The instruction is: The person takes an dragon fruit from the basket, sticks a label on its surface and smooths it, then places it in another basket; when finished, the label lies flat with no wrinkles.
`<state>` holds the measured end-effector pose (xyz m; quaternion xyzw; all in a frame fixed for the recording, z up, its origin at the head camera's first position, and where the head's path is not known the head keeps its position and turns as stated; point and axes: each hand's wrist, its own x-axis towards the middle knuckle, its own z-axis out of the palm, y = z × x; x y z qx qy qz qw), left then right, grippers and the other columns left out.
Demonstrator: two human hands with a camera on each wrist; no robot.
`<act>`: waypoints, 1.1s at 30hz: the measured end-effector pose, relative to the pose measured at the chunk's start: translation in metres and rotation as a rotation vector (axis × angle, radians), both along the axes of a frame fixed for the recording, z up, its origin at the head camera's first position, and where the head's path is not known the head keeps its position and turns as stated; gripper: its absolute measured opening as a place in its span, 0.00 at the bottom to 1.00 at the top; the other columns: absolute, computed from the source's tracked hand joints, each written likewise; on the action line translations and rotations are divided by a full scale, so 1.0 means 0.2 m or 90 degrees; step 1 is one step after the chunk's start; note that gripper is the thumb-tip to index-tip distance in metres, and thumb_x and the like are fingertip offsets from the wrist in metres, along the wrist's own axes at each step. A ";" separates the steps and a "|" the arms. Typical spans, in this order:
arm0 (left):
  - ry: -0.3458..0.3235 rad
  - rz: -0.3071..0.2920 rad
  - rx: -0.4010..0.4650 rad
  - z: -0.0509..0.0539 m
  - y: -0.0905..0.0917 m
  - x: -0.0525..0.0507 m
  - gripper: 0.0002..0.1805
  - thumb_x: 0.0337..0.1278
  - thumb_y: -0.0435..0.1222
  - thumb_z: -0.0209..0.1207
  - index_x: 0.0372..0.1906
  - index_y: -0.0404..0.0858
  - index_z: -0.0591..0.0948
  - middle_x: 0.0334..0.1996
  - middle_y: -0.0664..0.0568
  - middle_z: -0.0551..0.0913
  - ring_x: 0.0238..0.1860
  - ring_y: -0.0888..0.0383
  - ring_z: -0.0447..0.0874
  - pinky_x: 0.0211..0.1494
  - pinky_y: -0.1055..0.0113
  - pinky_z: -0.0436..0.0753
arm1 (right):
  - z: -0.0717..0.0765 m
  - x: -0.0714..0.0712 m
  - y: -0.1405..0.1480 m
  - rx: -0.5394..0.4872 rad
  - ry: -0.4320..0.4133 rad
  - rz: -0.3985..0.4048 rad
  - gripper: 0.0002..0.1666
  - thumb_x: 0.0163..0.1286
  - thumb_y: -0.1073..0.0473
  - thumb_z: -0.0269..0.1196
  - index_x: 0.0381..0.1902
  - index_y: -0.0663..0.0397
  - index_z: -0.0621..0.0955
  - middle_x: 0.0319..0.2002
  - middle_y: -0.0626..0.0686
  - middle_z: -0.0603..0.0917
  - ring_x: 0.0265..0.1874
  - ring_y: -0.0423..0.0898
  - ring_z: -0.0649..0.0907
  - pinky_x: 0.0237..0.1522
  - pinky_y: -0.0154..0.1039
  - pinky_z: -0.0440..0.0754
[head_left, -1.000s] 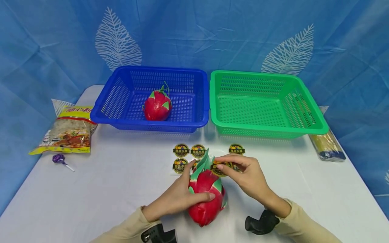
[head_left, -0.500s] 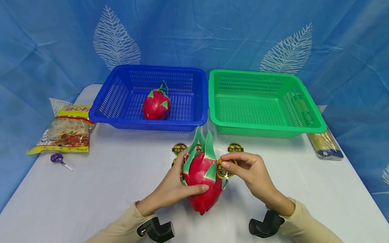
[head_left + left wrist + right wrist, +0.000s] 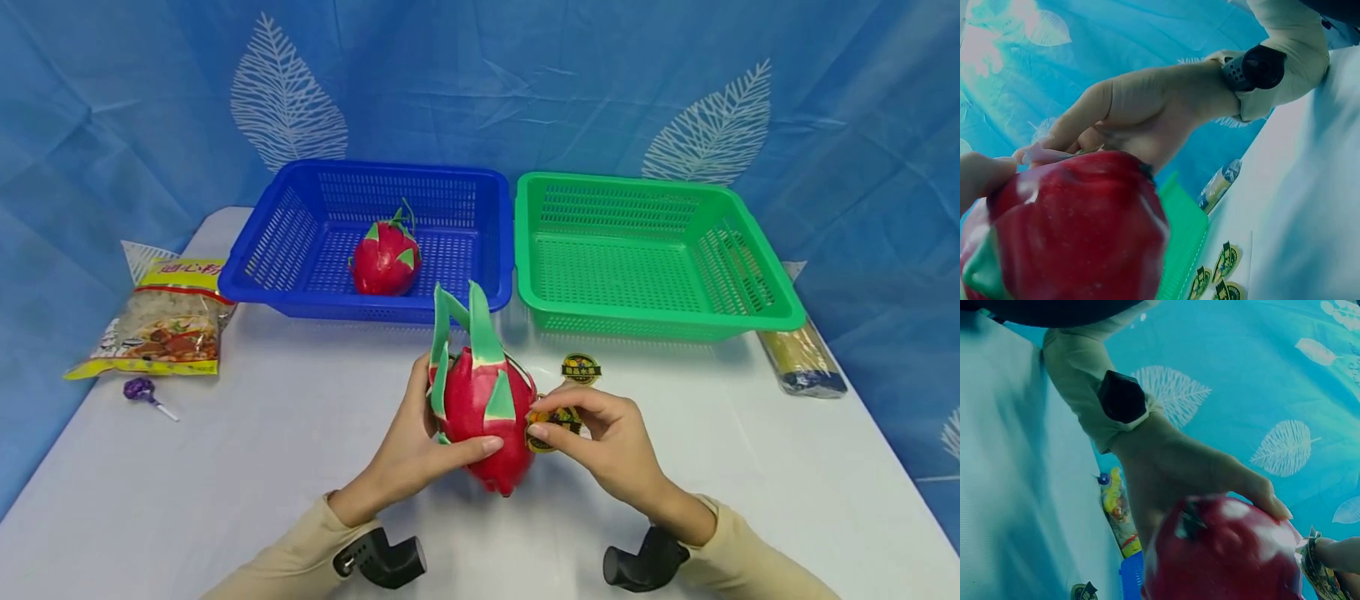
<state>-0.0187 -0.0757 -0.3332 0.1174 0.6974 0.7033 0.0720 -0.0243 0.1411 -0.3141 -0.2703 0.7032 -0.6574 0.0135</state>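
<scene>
A red dragon fruit (image 3: 474, 396) with long green leaf tips is held up off the table, tips pointing away. My left hand (image 3: 416, 454) grips it from the left, thumb across its near side. On the other side, my right hand (image 3: 618, 446) pinches a round black-and-gold sticker (image 3: 538, 435) between thumb and index finger, right by the fruit's skin. The right wrist view has this sticker (image 3: 1319, 572) at the fruit's edge; whether it touches the skin I cannot tell. More stickers (image 3: 581, 368) lie on the table behind, several hidden by the fruit and hands.
A blue basket (image 3: 375, 310) with another dragon fruit (image 3: 386, 260) stands at the back, beside a green basket (image 3: 667, 327). To the left are a yellow food bag (image 3: 161, 321) and a purple lollipop (image 3: 141, 389). Another package (image 3: 804, 360) lies at the right edge.
The dragon fruit has been raised and turned in my left hand, shifting slightly left and away. My right hand has followed with the sticker, bringing it against or near the fruit's right side.
</scene>
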 end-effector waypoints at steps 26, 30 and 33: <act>-0.013 0.075 -0.003 -0.10 0.03 -0.03 0.54 0.37 0.41 0.70 0.67 0.55 0.46 0.60 0.55 0.64 0.59 0.54 0.67 0.51 0.62 0.80 | -0.14 0.02 -0.11 0.059 0.338 -0.057 0.15 0.46 0.71 0.69 0.35 0.59 0.83 0.31 0.53 0.83 0.34 0.41 0.81 0.42 0.28 0.79; -0.005 0.082 -0.019 -0.11 0.03 -0.03 0.55 0.36 0.41 0.70 0.67 0.56 0.45 0.60 0.56 0.63 0.59 0.55 0.67 0.51 0.63 0.79 | -0.15 0.02 -0.12 0.083 0.368 -0.071 0.13 0.49 0.67 0.69 0.35 0.59 0.82 0.31 0.53 0.83 0.33 0.42 0.81 0.41 0.27 0.79; 0.002 0.083 -0.027 -0.11 0.03 -0.03 0.55 0.36 0.40 0.70 0.67 0.56 0.46 0.59 0.56 0.64 0.58 0.55 0.68 0.51 0.65 0.79 | -0.15 0.03 -0.13 0.109 0.373 -0.082 0.12 0.52 0.65 0.68 0.37 0.59 0.81 0.31 0.53 0.83 0.33 0.42 0.81 0.41 0.26 0.79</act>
